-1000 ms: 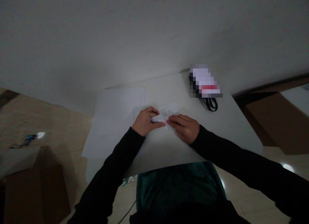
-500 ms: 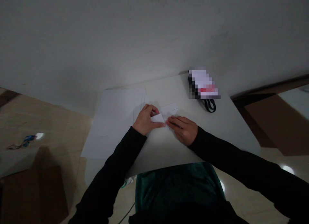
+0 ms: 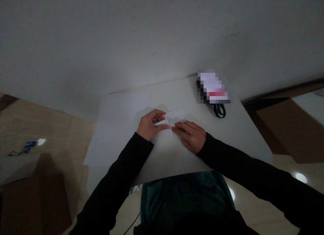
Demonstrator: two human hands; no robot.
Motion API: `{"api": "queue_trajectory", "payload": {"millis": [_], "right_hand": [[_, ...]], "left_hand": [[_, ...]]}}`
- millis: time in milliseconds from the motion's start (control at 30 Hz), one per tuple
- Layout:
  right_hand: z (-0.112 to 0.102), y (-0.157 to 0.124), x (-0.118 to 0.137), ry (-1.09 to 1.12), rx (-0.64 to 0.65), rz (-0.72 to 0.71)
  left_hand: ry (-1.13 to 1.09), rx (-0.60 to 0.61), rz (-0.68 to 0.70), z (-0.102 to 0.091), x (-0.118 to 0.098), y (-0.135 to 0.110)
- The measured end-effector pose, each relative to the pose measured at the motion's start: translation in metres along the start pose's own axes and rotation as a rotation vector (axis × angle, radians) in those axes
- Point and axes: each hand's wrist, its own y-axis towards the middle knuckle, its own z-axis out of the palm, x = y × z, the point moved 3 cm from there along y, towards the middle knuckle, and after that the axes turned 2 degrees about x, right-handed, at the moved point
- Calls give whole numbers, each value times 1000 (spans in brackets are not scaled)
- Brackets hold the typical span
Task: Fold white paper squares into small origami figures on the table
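Observation:
A small folded white paper [image 3: 174,117] lies on the white table [image 3: 235,134] between my two hands. My left hand [image 3: 149,124] is curled, its thumb and fingers pinching the paper's left flap. My right hand [image 3: 190,135] lies flat with its fingers stretched out, pressing down on the paper's right part. Both arms are in black sleeves.
A stack of large white sheets [image 3: 118,127] lies on the table's left side, overhanging its edge. A blurred-out pack with a black strap [image 3: 214,91] sits at the far right by the wall. Brown cardboard boxes [image 3: 37,194] stand on the floor at left and right.
My left hand has drawn slightly left and folded the paper's left flap lower. My right hand has stayed pressed on the paper.

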Motion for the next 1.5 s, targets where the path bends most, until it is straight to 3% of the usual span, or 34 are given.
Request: {"api": "queue_trajectory", "payload": {"millis": [100, 167, 267, 333, 500, 633, 767, 933, 1167, 1500], "right_hand": [[-2, 4, -8, 118, 32, 142], [-3, 7, -18, 146, 36, 275], [-3, 13, -33, 158, 108, 403], [-2, 17, -42, 228, 168, 380], [-6, 24, -52, 509, 139, 235], [-6, 25, -48, 422, 100, 317], [-3, 24, -44, 310, 128, 448], [0, 26, -41, 273, 180, 472], [2, 26, -40, 233, 183, 487], [-1, 32, -43, 265, 238, 630]], "left_hand": [[17, 204, 126, -4, -8, -1], [201, 317, 282, -8, -16, -4], [432, 339, 469, -12, -24, -17], [454, 305, 495, -10, -28, -30], [299, 60, 331, 8, -31, -54], [225, -93, 189, 20, -29, -52], [160, -101, 135, 23, -30, -44], [193, -111, 54, 24, -28, -43], [267, -87, 55, 27, -30, -45], [279, -46, 65, 27, -31, -44]]}}
